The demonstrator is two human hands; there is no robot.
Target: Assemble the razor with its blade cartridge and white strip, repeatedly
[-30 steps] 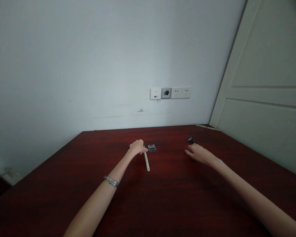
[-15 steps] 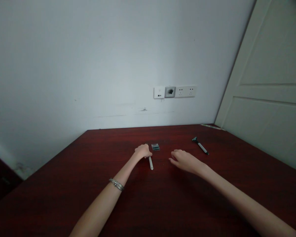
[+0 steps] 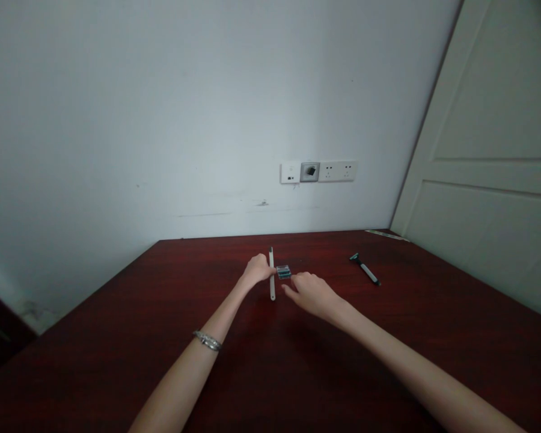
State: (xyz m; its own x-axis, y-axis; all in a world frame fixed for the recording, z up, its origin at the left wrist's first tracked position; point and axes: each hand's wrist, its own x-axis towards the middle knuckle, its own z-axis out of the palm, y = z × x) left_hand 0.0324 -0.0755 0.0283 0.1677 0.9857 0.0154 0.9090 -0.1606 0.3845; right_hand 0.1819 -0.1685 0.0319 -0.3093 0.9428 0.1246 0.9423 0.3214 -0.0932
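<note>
Razor handle (image 3: 272, 287), white and slim, stands almost upright over the dark red surface (image 3: 275, 367), its lower end close to the wood. The left hand (image 3: 256, 270) is closed around it a little above the middle. It looks light, stiff and smooth, so it may slip in a loose grip; a pinch near the middle, as here, should keep it steady. Just to its right lies a small teal blade case (image 3: 284, 272), likely light, hard plastic with sharp contents, best taken by its side edges. The right hand (image 3: 313, 293) rests low beside that case with loosely curled fingers, holding nothing I can see; whether it touches the case I cannot tell. A second razor (image 3: 365, 269) lies well apart to the right.
</note>
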